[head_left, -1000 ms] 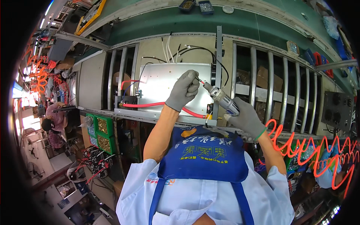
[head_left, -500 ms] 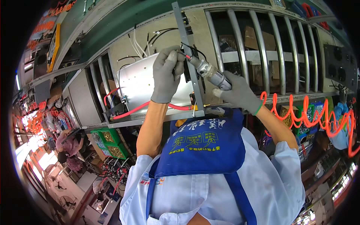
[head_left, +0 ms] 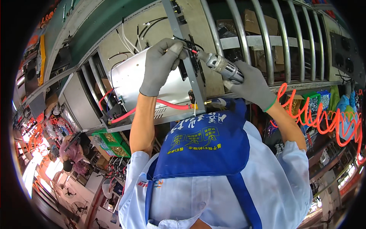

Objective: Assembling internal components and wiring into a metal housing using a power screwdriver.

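Both of my hands wear grey gloves. In my right hand (head_left: 253, 84) is a pneumatic screwdriver (head_left: 225, 68), lying tilted with its red-collared bit aimed left at the grey metal frame bar (head_left: 185, 57). Close to the bit's tip, the thumb and fingers of my left hand (head_left: 158, 66) are pinched together; whatever lies between them is too small to make out. Below my left hand is a shiny sheet-metal box (head_left: 129, 78) inside the frame. A red hose (head_left: 171, 104) runs along the near side of the box, partly behind my left forearm.
Black and white cables (head_left: 131, 44) spread out behind the box. To the right is a row of metal rollers (head_left: 267, 42), with cartons beneath. A coiled orange air hose (head_left: 320, 120) hangs at the right. Green bins of small parts (head_left: 114, 143) stand at the lower left, where other people work.
The whole scene, box and frame included, has shifted a little left and up in the picture. My hands keep their pinch and their grip by the frame bar.
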`<state>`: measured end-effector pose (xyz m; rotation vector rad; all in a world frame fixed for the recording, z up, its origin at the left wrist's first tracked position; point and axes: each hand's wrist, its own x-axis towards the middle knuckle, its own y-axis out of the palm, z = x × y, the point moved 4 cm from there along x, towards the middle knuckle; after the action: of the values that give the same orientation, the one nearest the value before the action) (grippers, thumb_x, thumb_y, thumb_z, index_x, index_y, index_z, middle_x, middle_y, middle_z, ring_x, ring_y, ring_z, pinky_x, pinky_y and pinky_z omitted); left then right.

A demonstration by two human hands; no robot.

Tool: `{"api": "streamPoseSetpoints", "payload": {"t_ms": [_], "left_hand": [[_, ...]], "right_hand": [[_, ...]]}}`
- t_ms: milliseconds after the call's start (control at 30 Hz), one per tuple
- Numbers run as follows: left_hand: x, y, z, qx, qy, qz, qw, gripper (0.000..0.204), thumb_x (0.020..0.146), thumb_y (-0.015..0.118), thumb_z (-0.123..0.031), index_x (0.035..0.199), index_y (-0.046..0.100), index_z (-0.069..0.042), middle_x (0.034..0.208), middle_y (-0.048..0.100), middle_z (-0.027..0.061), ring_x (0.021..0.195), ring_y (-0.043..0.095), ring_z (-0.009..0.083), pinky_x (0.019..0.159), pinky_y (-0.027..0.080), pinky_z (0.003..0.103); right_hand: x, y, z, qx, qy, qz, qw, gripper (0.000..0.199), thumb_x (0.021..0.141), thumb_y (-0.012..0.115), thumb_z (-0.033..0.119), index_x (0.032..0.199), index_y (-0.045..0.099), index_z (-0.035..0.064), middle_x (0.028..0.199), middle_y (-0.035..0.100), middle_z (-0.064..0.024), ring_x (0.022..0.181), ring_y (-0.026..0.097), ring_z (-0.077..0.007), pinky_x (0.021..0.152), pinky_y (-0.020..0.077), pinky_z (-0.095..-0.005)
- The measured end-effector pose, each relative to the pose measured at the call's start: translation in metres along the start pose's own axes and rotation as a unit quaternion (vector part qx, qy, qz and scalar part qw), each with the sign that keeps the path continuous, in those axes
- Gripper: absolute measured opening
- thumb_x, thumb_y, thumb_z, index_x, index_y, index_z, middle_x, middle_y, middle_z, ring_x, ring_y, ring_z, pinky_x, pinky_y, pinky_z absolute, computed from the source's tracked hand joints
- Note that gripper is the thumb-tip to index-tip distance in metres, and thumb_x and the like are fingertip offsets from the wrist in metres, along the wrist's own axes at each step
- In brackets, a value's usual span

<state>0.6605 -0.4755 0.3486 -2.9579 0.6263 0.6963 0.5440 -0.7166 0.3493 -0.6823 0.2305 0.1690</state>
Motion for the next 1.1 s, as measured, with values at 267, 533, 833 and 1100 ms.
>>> {"api": "streamPoseSetpoints", "payload": {"t_ms": [267,533,833,1100], "left_hand": [[0.002,-0.009,0.000,-0.019,0.023,0.061,0.998,0.031,0.100,0.061,-0.026,0.110,0.066,0.003,0.079,0.066,0.0061,0.053,0.041,0.0044,0.046,0.029,0.019],[0.003,-0.008,-0.010,0.099,0.019,0.014,0.995,0.039,0.103,0.055,-0.033,0.106,0.070,0.002,0.069,0.058,0.0003,0.053,0.042,0.0046,0.047,0.031,0.022],[0.062,-0.103,0.043,0.035,0.029,-0.050,0.998,0.048,0.106,0.049,-0.032,0.126,0.058,0.010,0.064,0.039,-0.0049,0.053,0.031,0.0029,0.047,0.026,0.020],[0.130,-0.101,0.105,0.648,0.097,0.067,0.752,0.037,0.100,0.053,-0.039,0.093,0.074,-0.009,0.081,0.067,0.0155,0.082,0.065,0.0391,0.073,0.052,0.047]], "right_hand": [[0.007,-0.005,-0.003,0.121,0.093,0.182,0.971,0.046,0.077,0.078,0.034,0.104,0.062,0.0002,0.081,0.064,-0.0156,0.073,0.064,-0.0289,0.067,0.0497,-0.0396],[0.001,0.005,-0.012,0.093,0.054,0.078,0.991,0.045,0.076,0.079,0.033,0.104,0.063,0.0010,0.079,0.064,-0.0154,0.072,0.063,-0.0236,0.067,0.0499,-0.0383],[-0.024,0.002,-0.087,-0.136,0.079,0.208,0.965,0.048,0.076,0.077,0.036,0.109,0.063,0.0035,0.099,0.067,-0.0186,0.093,0.066,-0.0385,0.083,0.0521,-0.0459],[-0.016,0.026,-0.097,-0.228,0.068,0.333,0.912,0.054,0.076,0.074,0.040,0.116,0.062,0.0062,0.104,0.067,-0.0186,0.098,0.066,-0.0377,0.086,0.0540,-0.0483]]}}
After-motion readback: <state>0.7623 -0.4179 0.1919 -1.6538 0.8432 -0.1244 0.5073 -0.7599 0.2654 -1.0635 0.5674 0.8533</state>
